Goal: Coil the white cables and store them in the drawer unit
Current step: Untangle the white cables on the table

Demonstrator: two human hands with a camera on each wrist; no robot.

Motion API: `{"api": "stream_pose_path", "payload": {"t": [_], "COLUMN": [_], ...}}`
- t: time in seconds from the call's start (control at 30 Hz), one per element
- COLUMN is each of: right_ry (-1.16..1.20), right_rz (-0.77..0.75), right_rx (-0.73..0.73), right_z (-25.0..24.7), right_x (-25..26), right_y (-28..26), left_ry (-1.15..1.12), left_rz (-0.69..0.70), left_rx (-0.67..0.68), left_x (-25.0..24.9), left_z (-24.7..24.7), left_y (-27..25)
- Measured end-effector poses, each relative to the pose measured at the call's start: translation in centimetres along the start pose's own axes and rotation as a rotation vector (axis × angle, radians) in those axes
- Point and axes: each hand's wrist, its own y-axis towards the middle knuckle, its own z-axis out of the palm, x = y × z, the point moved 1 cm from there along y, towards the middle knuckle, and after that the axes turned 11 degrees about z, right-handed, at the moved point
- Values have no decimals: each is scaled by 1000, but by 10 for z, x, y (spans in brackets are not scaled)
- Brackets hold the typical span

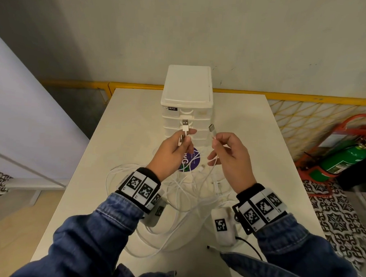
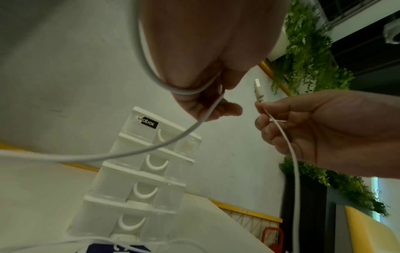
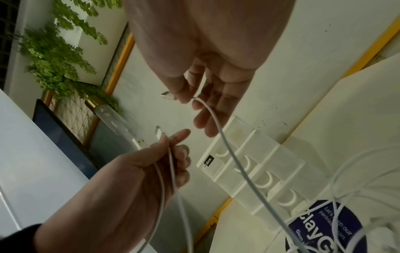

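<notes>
Overhead, both hands' fingers pinch plug ends of thin white cables (image 1: 181,193): left hand (image 1: 173,150), right hand (image 1: 230,157); beyond the fingertips, a translucent white plastic drawer unit (image 1: 186,109) stands on the white worktop (image 1: 72,206) before a grey wall (image 1: 183,32).

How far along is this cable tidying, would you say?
Barely begun. Done: nothing; the white plastic drawer unit looks closed. In hand: left hand holds a USB plug end, right hand another. Left: the loose white cables on the table need coiling and storing.

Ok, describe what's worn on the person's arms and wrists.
Both arms wear blue denim sleeves. Each wrist carries a black band with white tiles printed with black square marker codes: left, right. A white marker-tagged camera box hangs under the right wrist, trailing a black cable.
</notes>
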Motion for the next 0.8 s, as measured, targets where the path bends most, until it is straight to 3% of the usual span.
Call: {"api": "stream_pose_path", "payload": {"t": [0.23,0.63,0.7,0.8], "right_ry": [-53,-30,-118,-452], "right_rz": [61,166,185,198], "right_rx": [40,167,94,-48], "right_z": [5,16,8,-6], "right_x": [-11,-20,-33,-66], "right_y": [-4,3,15,43], "left_ry": [-143,-6,16,-17], "left_rz": [-40,-47,-85,-154], "left_rx": [-13,-79,-135,-174], "left_x": [-6,1,6,14], "left_z": [12,12,6,-5], "left_y": [-6,-13,-11,-8]}}
